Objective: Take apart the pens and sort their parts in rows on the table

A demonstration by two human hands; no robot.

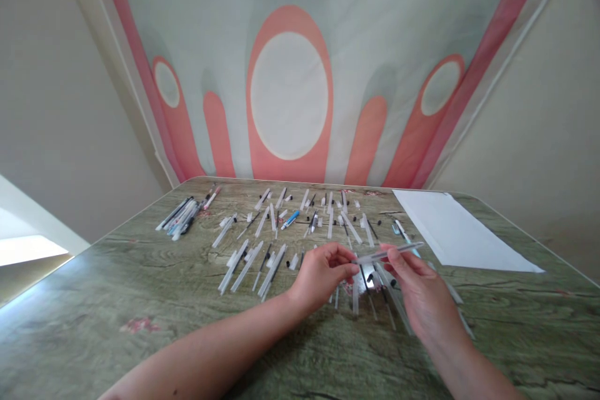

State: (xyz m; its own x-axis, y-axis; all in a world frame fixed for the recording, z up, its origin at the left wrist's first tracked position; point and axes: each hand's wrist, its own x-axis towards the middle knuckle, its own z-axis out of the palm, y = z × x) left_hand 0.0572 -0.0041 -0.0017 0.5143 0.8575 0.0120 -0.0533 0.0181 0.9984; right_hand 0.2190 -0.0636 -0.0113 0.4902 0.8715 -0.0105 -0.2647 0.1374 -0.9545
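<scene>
We are facing a wide wall cloth [412, 19] that is showing pale grey-green with pink stripes and round shapes. We are sitting or standing, we cannot tell which, at a big table [178, 287] that is looking like green-brown wood. On its far right side, a large white sheet [462, 231] is lying flat.

Our two hands are working over the near part of the table, a bit right of the middle. Our right hand [424, 294] is pinching a long clear tube [372, 257] with thumb and fingers. Our left hand [325, 270] is closing narrow, and its fingertips are holding the other end. The tube is sitting up above the table, leaning a little, with its right end higher.

On the far left, a bunch of pens [182, 217] is lying in a messy heap. In the middle, lots of other clear tubes [247, 267] are lying in loose rows, and more are lying under our hands. Thin dark sticks [262, 267] are resting beside many of them. One blue pen [291, 219] is lying among the rows. Tiny black bits [288, 264] and small clear pieces [294, 261] are dotting the spaces between.
</scene>
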